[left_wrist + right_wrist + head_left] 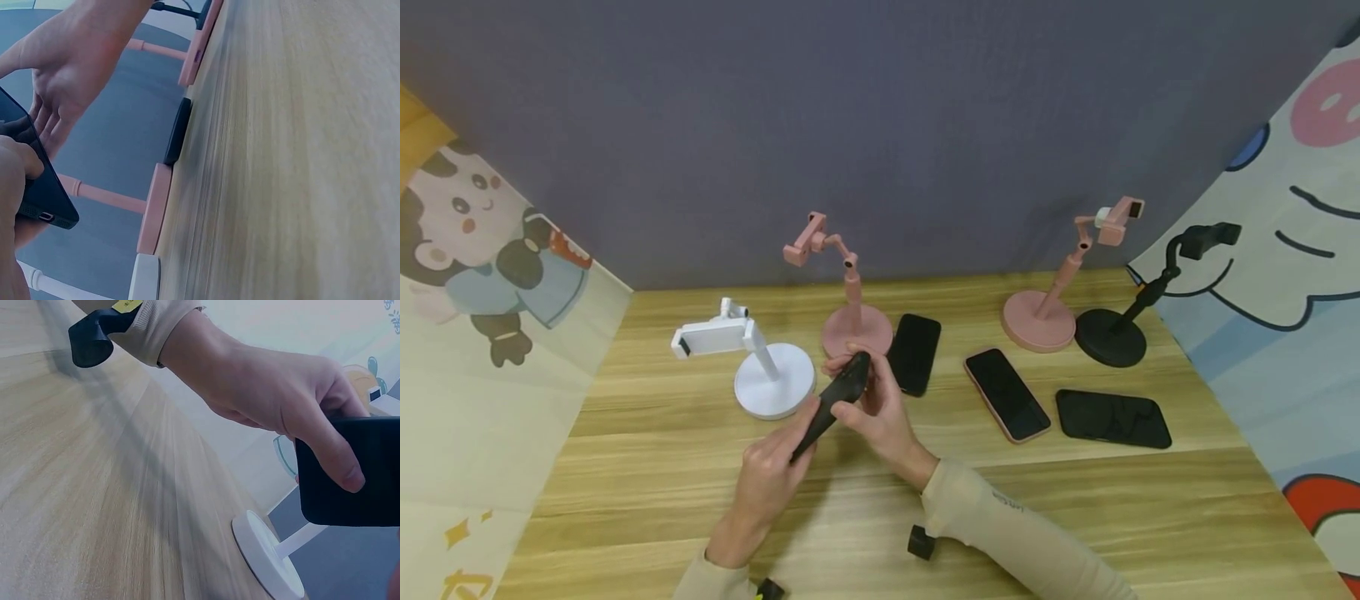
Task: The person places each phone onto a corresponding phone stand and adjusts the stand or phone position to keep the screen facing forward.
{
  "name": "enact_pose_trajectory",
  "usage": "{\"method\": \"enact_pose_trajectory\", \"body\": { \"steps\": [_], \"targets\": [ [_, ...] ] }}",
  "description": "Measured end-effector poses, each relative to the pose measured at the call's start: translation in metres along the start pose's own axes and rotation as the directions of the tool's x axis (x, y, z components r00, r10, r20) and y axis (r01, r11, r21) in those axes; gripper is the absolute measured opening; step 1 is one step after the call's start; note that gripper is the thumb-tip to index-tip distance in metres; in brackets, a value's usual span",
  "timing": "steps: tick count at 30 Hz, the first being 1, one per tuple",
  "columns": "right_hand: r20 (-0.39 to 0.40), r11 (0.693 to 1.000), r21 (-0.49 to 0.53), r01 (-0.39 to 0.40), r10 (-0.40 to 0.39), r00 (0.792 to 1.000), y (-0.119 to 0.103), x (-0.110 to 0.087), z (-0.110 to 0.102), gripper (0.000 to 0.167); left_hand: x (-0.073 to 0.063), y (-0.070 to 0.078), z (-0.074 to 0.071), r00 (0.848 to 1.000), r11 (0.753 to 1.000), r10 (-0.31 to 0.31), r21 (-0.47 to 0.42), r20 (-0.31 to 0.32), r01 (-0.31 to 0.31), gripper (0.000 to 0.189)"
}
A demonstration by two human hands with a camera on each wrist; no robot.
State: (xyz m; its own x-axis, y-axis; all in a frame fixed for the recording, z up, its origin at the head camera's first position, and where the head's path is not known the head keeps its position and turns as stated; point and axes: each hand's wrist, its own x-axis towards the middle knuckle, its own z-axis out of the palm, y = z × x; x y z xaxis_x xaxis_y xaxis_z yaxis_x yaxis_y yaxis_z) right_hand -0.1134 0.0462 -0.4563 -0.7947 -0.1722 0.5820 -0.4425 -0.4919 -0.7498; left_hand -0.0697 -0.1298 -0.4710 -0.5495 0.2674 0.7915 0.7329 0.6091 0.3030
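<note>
In the head view, the dark phone (pixel 848 382) is held aslant above the desk (pixel 647 467), in front of the white stand (pixel 778 392) and the nearer pink stand (pixel 853 292). The left hand (pixel 775 467) grips its lower end, while the right hand (pixel 883 417) has thumb and fingers straddling the upper end; whether they pinch it or only hover around it I cannot tell. The body looks thin, flat and stiff, probably light enough for one hand but with its weight spread along its length, so one-ended support could let it tip. The left wrist view shows a small port (pixel 46 217) in the lower short edge and a glassy sheen on the flat face; that face is likely slippery and the part most easily cracked, so the long side edges seem the better hold. In the right wrist view, the left thumb (pixel 345 469) lies across a plain dark face near one end, leaving much of the length uncovered; pressure there should be firm but not hard, with corners guarded against knocks.
</note>
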Motion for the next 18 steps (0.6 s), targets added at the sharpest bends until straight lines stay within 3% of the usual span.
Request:
{"method": "enact_pose_trajectory", "body": {
  "steps": [6,13,18],
  "targets": [
    [-0.03,0.995,-0.096,0.029,-0.032,0.999,-0.002,0.002,-0.001,0.078,0.0,0.001,0.001,1.0,1.0,0.008,0.003,-0.011,-0.008,0.044],
    [-0.038,0.991,-0.134,0.016,-0.021,0.999,-0.008,0.006,0.001,0.081,0.003,0.008,0.002,0.995,0.999,0.043,0.037,-0.088,-0.04,0.039],
    [-0.032,0.989,-0.141,0.049,-0.054,0.998,-0.011,0.01,0.001,0.083,0.007,0.01,-0.002,0.995,0.998,0.061,0.022,-0.076,-0.06,0.043]
  ]
}}
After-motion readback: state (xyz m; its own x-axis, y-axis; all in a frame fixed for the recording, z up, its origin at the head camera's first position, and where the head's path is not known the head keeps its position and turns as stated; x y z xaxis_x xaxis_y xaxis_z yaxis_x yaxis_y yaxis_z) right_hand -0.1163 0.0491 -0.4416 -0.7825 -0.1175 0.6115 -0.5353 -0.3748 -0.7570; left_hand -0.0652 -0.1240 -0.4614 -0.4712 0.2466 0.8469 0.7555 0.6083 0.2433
